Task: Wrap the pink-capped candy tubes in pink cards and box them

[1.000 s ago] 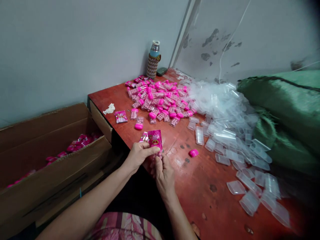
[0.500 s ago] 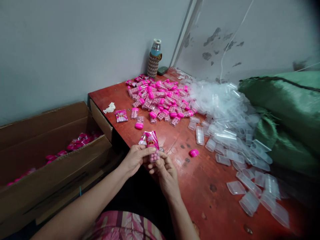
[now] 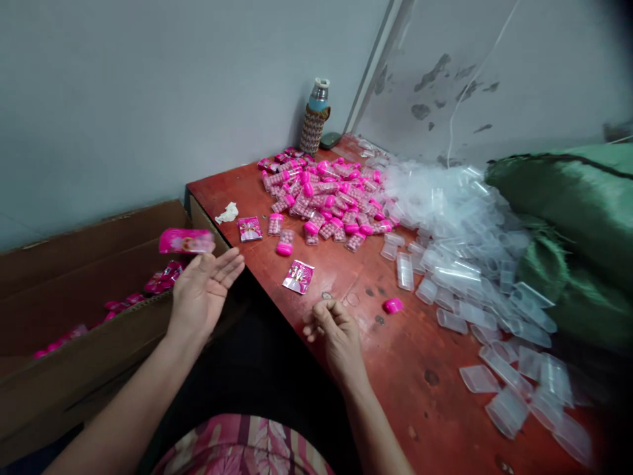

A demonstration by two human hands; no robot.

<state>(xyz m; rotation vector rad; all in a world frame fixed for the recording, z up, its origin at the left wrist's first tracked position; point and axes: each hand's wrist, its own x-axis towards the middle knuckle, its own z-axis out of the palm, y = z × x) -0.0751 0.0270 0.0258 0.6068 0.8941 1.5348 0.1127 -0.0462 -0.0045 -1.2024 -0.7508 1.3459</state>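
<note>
My left hand is over the near edge of the box with its fingers stretched out. A blurred pink packet is in the air just past its fingertips, above the open box. Over the table's front edge, my right hand is curled closed, and nothing shows in it. A flat pink packet lies on the red table just beyond the right hand. To the right of that hand sits a loose pink cap.
Behind lies a heap of pink-capped containers with pink balls. Clear empty containers are piled at the right beside a green sack. A cardboard box with pink packets stands left. A bottle stands at the back.
My left hand has moved left, away from my right hand, and opened. The pink packet with balls has gone from between my hands to above the box. The view has shifted slightly.
</note>
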